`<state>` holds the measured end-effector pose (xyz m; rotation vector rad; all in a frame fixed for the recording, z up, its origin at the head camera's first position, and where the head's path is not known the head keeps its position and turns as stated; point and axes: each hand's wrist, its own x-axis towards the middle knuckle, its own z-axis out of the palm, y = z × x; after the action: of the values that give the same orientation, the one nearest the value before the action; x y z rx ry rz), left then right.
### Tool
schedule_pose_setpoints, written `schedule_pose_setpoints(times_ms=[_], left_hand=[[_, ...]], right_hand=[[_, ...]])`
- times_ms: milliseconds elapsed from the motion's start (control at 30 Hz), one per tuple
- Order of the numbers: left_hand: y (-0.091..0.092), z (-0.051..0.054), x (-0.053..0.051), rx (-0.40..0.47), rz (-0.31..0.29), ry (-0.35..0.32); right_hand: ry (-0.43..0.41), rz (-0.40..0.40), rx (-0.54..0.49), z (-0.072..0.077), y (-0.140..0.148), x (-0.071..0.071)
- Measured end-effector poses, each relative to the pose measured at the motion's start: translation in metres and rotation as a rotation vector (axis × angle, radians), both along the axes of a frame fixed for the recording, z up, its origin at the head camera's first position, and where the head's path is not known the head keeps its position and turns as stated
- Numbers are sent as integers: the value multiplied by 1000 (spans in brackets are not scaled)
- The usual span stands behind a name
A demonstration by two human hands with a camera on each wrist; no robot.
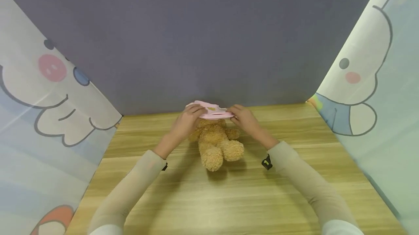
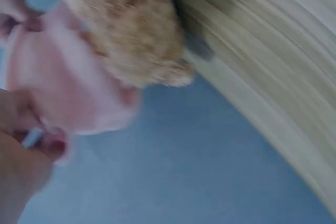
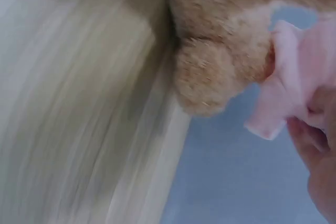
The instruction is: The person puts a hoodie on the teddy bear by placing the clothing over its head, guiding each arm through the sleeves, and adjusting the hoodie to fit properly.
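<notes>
A fluffy tan teddy bear (image 1: 213,144) sits at the back of the wooden table, legs toward me. Over its head lies a small pink garment (image 1: 212,110) with a yellow mark, which hides the face. My left hand (image 1: 189,120) pinches the garment's left edge, and my right hand (image 1: 245,119) pinches its right edge. In the left wrist view the pink cloth (image 2: 79,87) hangs beside the bear's fur (image 2: 142,35), blurred. From the right wrist, the cloth (image 3: 289,82) shows between thumb and fingers, close to the bear's arm (image 3: 205,77).
The wooden table (image 1: 209,206) runs back to a grey wall panel (image 1: 209,38). Cartoon-printed curtains flank it, one on the left (image 1: 29,126) and one on the right (image 1: 389,118). Dark wrist devices, such as the right one (image 1: 267,162), sit under the sleeves.
</notes>
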<state>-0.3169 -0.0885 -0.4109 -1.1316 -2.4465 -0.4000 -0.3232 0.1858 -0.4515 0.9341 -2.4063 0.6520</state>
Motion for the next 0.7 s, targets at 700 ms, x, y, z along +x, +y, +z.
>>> schedule_pose_setpoints(times_ms=[700], left_hand=[[-17,-55,25,-418,90,-66]], right_hand=[[-7,168,360,-35,-11,24]])
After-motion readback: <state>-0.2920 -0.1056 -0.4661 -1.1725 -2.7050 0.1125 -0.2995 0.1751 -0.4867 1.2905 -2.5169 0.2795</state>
